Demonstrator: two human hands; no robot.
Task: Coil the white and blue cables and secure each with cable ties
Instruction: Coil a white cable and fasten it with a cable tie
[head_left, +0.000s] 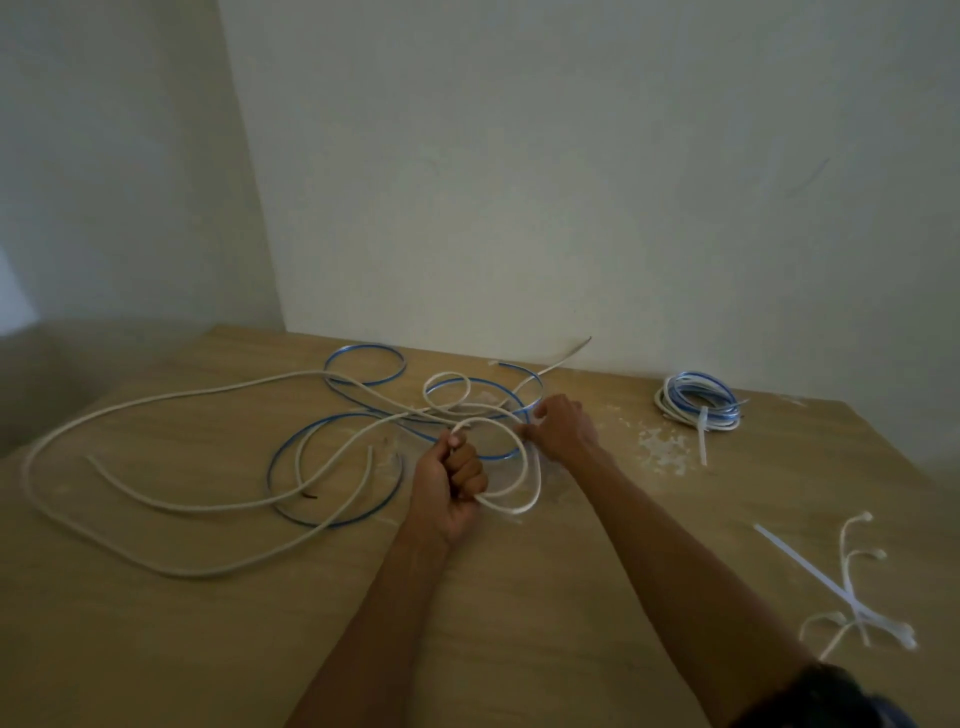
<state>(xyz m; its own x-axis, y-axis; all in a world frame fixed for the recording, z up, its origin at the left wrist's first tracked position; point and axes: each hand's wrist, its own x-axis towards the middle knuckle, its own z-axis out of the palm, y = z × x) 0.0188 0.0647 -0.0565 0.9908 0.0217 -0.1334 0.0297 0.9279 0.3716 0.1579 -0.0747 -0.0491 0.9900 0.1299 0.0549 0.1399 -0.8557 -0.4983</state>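
A long white cable (156, 400) sprawls in wide loops over the left and middle of the wooden table (519, 597). A blue cable (363, 358) lies tangled under and beside it. My left hand (449, 480) grips a small loop of the white cable in a fist near the table's middle. My right hand (563, 426) pinches the same white loop at its far right side, just past the left hand. Loose white cable ties (831, 587) lie at the right front.
A finished coil of blue and white cable (698, 402), bound with a white tie, sits at the back right near the wall. White scraps (662, 447) are scattered beside it. The table's left edge drops off at the left; walls stand close behind.
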